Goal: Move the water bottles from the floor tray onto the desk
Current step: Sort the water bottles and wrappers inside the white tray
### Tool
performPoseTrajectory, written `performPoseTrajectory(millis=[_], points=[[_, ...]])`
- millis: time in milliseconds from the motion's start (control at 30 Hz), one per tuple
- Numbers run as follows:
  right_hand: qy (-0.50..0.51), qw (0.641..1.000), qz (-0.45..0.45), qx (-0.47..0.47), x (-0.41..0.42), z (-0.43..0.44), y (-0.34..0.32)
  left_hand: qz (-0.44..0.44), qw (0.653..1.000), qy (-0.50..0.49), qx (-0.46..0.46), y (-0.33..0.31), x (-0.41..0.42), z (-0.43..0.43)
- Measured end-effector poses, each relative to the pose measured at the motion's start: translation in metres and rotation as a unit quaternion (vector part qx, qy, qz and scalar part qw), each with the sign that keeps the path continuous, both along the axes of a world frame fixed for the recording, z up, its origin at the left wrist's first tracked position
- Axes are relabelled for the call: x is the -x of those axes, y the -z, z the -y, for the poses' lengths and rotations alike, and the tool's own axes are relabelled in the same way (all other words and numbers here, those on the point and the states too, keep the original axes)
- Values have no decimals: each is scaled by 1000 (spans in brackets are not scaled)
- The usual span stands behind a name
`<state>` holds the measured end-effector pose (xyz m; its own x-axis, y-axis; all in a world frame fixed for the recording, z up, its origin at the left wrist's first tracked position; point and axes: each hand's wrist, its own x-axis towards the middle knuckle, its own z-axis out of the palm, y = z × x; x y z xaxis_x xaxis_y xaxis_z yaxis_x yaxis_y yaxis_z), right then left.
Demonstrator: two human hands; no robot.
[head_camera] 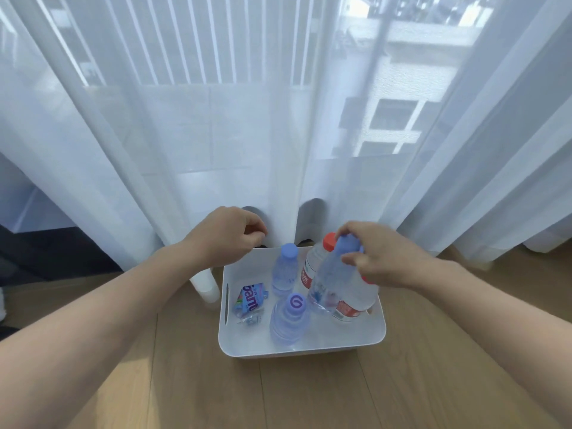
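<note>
A white floor tray [309, 346] stands on the wooden floor in front of the curtain. My right hand [383, 258] grips the neck of a clear purple-capped bottle [332, 280], tilted and lifted over the tray's right side. Behind it stands a red-capped bottle [315, 261], and another red-labelled bottle [356, 305] sits under my hand. Two purple-capped bottles stay upright in the tray, one at the back [284, 270] and one at the front [289, 320]. A crushed bottle with a blue label [250, 300] lies at the tray's left. My left hand [229, 235] hovers loosely curled over the tray's back left corner, holding nothing.
A sheer white curtain [278, 134] hangs right behind the tray, down to the floor. A white round leg [205, 284] stands just left of the tray. Something dark [46, 252] lies at the far left. Wooden floor [309, 397] spreads in front.
</note>
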<state>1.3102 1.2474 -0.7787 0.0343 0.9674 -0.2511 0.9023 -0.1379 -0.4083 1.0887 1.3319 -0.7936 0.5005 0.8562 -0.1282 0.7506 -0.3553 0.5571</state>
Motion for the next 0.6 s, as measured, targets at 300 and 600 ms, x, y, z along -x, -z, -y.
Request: performPoseTrajectory(millis=[300, 600], points=[[210, 741, -622, -143, -12, -4, -60, 250, 921, 14, 298, -27, -45, 15], [224, 650, -722, -82, -8, -8, -60, 324, 889, 31, 320, -45, -64, 35]])
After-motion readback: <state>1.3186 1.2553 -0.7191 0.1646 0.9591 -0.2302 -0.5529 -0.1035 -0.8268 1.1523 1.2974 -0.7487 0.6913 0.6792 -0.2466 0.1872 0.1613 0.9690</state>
